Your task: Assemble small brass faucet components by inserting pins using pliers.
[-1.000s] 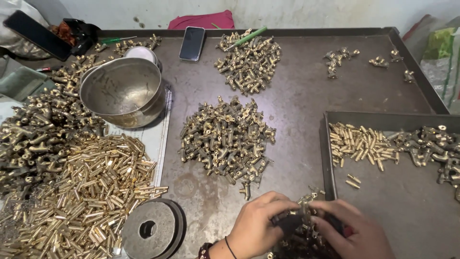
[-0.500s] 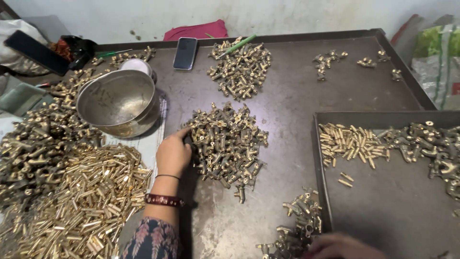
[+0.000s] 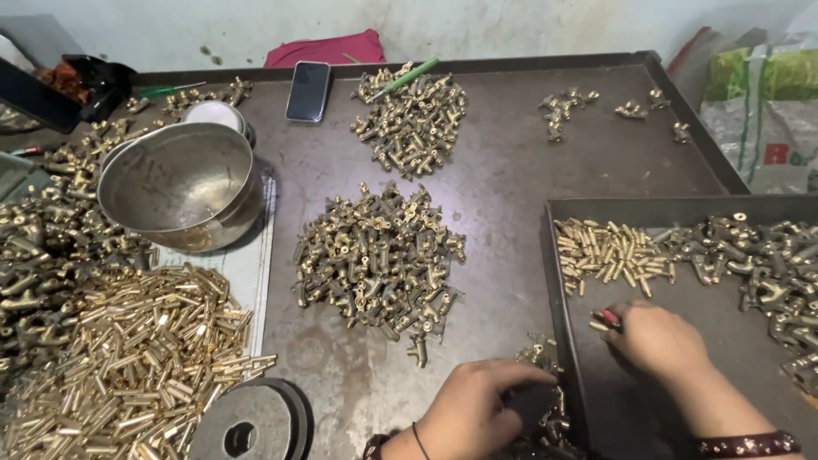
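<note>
My left hand (image 3: 473, 413) is at the table's front edge, curled over a dark object (image 3: 530, 400) beside a small cluster of brass fittings (image 3: 545, 358). My right hand (image 3: 660, 341) lies inside the dark metal tray (image 3: 682, 209). Its fingertips are pinched on a loose brass pin (image 3: 598, 326), just below a row of brass pins (image 3: 609, 251). A bracelet sits on each wrist. The large heap of brass fittings (image 3: 375, 255) in the middle of the table is a hand's length beyond my left hand.
A steel bowl (image 3: 179, 183) stands at the left above a wide spread of brass pins (image 3: 145, 349) and dark fittings (image 3: 34, 255). A metal disc (image 3: 243, 426) lies near the front. Farther back are another fitting heap (image 3: 413, 119), a phone (image 3: 308, 90) and a sack (image 3: 763, 111) at the right.
My left hand has pulled back from the middle heap to the front edge and closed over the dark object. My right hand has moved up into the tray to the pins.
</note>
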